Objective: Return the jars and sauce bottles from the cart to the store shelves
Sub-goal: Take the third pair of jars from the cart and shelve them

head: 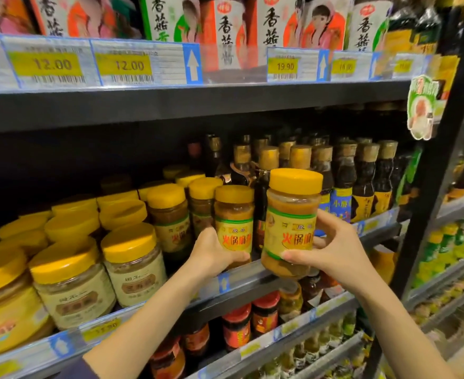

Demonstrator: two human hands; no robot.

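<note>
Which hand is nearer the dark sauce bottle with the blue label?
Right. The right hand, holding a yellow-lidded jar, is just below the blue-labelled bottle; the left hand grips a matching jar further left.

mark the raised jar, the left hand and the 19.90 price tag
raised jar (291,233): head view, on its front label
left hand (211,254): head view, on the back of the hand
19.90 price tag (285,67): head view, on the yellow price field

You read 12.00 on the two leftmost yellow paper price tags (44,64), 19.90 on the yellow tag further right (283,66). Red 火锅 marks the left yellow-lidded plastic jar (234,231) and the right yellow-lidded jar (291,228); black 香菇 the white-labelled package (226,34).
</note>
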